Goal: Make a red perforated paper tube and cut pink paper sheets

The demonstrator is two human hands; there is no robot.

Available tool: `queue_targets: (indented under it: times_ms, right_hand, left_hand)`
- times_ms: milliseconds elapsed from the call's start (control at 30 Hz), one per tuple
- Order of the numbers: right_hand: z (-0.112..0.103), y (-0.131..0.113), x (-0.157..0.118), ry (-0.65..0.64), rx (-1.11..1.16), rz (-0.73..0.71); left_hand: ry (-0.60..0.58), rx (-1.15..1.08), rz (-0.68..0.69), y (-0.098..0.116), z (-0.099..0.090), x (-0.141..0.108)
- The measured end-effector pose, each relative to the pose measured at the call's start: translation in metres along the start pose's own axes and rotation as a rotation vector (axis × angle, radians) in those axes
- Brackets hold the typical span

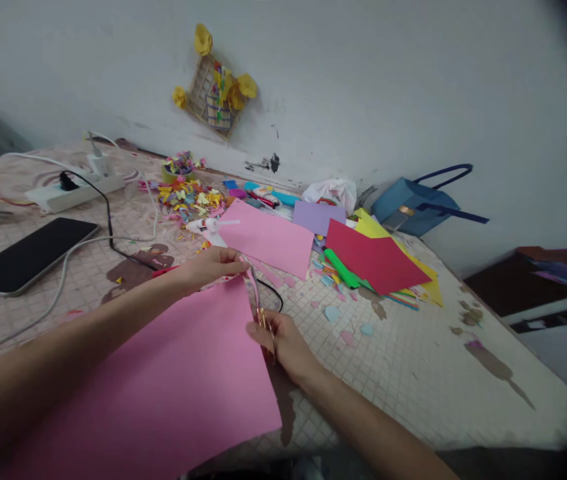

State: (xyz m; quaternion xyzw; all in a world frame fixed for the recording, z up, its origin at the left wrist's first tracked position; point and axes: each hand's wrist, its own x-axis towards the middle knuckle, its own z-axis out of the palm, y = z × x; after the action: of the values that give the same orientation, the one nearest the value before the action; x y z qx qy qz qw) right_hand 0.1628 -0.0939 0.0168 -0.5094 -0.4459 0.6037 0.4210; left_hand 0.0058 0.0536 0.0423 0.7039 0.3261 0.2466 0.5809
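Observation:
A large pink paper sheet [173, 373] spreads over the near edge of the table below my forearms. My left hand [213, 263] pinches its far corner, where a narrow pink strip [252, 283] stands partly apart from the sheet's right edge. In my right hand [286, 343] is a pair of scissors [262, 321] with gold-coloured handles, its blades pointing away from me along that edge. My fingers hide part of the handles. Just beyond my left hand lie a second pink sheet [268, 237] and a white glue gun [208, 225].
A black phone or tablet [28, 257] and a white power strip [78, 190] with cables lie left. Paper scraps [188, 200] are heaped at the back. Right of centre are a red sheet [373, 257], a green marker [341, 268] and a blue bag [413, 207].

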Motion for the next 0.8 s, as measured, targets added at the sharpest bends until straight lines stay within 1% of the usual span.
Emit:
queue_targets:
  times_ms: [67,133,233,267,367,467,533,633,733,800]
  right_hand:
    - [0.001,-0.002,-0.001,-0.017,-0.015,0.002]
    - [-0.003,-0.003,-0.001,-0.022,-0.026,-0.003]
    - [-0.023,-0.008,-0.001,0.029,-0.061,-0.034]
    - [-0.034,-0.010,-0.002,0.069,-0.077,-0.051]
    - [-0.071,-0.017,-0.004,0.177,-0.129,-0.112]
    - [-0.109,-0.019,-0.006,0.263,-0.184,-0.138]
    - [-0.135,-0.019,-0.007,0.352,-0.219,-0.153]
    - [-0.179,-0.026,-0.005,0.558,-0.272,-0.196]
    - [-0.222,-0.039,0.000,0.761,-0.319,-0.225]
    - [-0.247,-0.047,0.005,0.872,-0.358,-0.223]
  left_hand:
    - [0.030,-0.008,0.017,0.001,-0.002,0.001]
    - [0.064,-0.021,0.029,0.002,-0.006,0.000]
    - [0.149,-0.112,0.010,0.005,-0.014,-0.004]
    - [0.171,-0.166,-0.001,0.006,-0.016,-0.005]
    - [0.179,-0.209,0.004,0.006,-0.017,-0.008]
    - [0.204,-0.302,0.024,0.006,-0.015,-0.007]
    - [0.238,-0.389,0.033,0.006,-0.013,-0.006]
    - [0.243,-0.455,0.012,0.006,-0.010,-0.007]
    - [0.214,-0.456,-0.048,0.006,-0.007,-0.012]
    - [0.175,-0.428,-0.095,0.004,-0.004,-0.016]
